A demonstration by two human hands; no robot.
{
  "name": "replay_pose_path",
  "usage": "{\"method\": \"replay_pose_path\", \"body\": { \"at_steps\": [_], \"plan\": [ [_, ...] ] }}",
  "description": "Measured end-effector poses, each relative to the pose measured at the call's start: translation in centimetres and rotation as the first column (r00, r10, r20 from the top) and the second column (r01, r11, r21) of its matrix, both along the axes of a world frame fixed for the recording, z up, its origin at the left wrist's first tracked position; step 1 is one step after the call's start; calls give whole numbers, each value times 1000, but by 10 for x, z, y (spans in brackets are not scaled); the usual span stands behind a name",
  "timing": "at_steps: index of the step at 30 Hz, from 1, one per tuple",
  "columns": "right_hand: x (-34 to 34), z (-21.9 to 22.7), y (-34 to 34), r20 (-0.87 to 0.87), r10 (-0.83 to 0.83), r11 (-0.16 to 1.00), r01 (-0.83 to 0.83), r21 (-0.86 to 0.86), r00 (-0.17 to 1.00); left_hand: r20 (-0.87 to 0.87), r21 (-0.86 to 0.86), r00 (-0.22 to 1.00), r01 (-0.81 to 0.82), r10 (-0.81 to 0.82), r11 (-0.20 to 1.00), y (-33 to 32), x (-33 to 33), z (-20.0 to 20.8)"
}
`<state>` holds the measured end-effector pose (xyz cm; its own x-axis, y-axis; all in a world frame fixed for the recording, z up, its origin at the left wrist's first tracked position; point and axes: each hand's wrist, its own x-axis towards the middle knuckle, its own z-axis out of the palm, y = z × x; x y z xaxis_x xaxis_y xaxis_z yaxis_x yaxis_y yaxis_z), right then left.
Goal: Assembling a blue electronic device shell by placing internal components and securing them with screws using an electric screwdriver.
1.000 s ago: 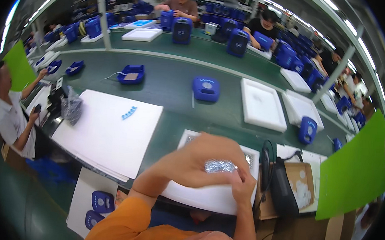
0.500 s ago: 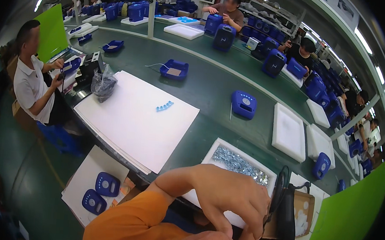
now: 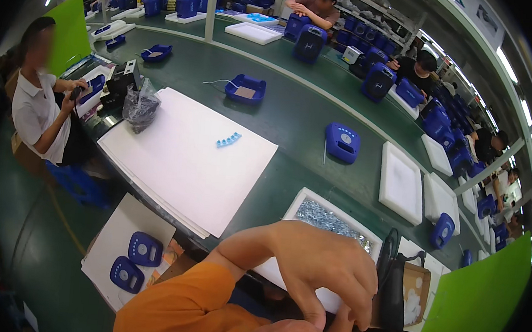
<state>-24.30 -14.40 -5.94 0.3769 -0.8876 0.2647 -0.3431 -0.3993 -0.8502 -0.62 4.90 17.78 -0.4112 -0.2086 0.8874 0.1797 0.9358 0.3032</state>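
Observation:
My left hand [image 3: 327, 260] reaches in from an orange sleeve [image 3: 174, 292], over the near side of a white foam tray [image 3: 304, 199]. Its fingers curl downward and the thumb bends in below them; whatever they grip is hidden. In the tray lies a heap of small shiny silvery-blue parts [image 3: 330, 221], just beyond the knuckles. Under the left hand a bit of my right hand [image 3: 342, 324] shows, its fingers mostly covered. Bare skin along the lower edge hides more of the space beneath.
White sheets [image 3: 186, 154] to the left bear a light-blue button strip [image 3: 228, 140] and a bag of dark parts [image 3: 140, 108]. Blue housings [image 3: 343, 142] stand beyond. At right are a black cylinder [image 3: 394, 292], a cardboard box [image 3: 415, 287] and a green panel [image 3: 485, 292]. Co-workers [image 3: 42, 101] sit around.
The view has shifted slightly. My left hand has turned a little, its fingers bending lower over the right hand. At the back, a co-worker's hands have come together above a blue case.

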Motion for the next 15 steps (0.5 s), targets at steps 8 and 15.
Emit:
{"method": "replay_pose_path", "body": {
  "at_steps": [8, 15],
  "plan": [
    [82, -92, 12, -29, 283, 958, -281, 63, 959, 8, -19, 1000, 30, -30, 999, -27, 4, 6],
    [112, -119, 30, -50, 483, 873, -476, 104, 874, -71, -76, 984, -166, 161, 983, -21, 28, 3]
  ]
}}
